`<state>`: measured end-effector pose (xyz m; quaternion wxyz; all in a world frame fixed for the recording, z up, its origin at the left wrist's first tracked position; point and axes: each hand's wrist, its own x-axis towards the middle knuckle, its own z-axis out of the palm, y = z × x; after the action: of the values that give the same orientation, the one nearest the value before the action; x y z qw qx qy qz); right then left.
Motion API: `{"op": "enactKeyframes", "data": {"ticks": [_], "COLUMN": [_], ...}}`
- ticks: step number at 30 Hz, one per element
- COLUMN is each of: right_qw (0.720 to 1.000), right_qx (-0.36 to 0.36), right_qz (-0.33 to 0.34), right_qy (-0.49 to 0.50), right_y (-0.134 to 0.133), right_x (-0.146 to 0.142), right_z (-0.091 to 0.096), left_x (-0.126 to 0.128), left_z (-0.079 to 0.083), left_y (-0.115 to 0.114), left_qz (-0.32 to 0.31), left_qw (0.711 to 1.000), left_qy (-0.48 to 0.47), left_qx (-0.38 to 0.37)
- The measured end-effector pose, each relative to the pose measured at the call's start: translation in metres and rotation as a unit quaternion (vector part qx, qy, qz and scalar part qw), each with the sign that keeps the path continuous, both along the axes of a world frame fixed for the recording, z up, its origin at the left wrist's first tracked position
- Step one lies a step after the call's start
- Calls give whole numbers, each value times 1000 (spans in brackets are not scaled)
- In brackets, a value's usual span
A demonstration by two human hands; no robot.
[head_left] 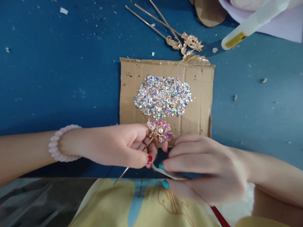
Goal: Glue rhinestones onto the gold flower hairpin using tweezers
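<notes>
My left hand (118,145), with a pale bead bracelet on its wrist, is closed on the thin gold stick of a flower hairpin (160,130). The hairpin's head carries pink stones and a white pearl and hovers over the near edge of a cardboard sheet (201,94). My right hand (208,168) is closed on a slim metal tool (165,172), perhaps tweezers, its tip close to my left fingers. A heap of small shiny stone chips (163,96) lies on the cardboard just beyond the hairpin.
The cardboard lies on a blue table (59,78) strewn with crumbs. Several bare gold hairpins (180,39) lie behind the cardboard. A white glue bottle (253,23) lies at the far right beside a brown scrap (209,12). Yellow clothing (132,205) fills the near edge.
</notes>
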<state>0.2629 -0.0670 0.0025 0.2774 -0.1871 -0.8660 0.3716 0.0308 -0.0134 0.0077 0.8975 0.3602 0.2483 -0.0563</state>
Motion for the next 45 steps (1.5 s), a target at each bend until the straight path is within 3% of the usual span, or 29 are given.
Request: {"op": "enactKeyframes", "data": {"ticks": [15, 24, 39, 45], "right_qw": [996, 993, 995, 994], "right_qx": [21, 52, 60, 72], "right_qz": [84, 102, 63, 78], "right_qy": [13, 16, 40, 35], "right_y": [8, 11, 10, 13], "right_x": [8, 10, 7, 8], "right_z": [-4, -5, -3, -2], "left_x": [1, -1, -1, -2], "left_z": [4, -1, -3, -2], "left_y": [5, -2, -1, -2], "left_qz": [-42, 5, 8, -2], "left_qw": [997, 1000, 1000, 1000], "left_qy": [47, 5, -6, 10], "left_qx": [36, -8, 9, 11]}}
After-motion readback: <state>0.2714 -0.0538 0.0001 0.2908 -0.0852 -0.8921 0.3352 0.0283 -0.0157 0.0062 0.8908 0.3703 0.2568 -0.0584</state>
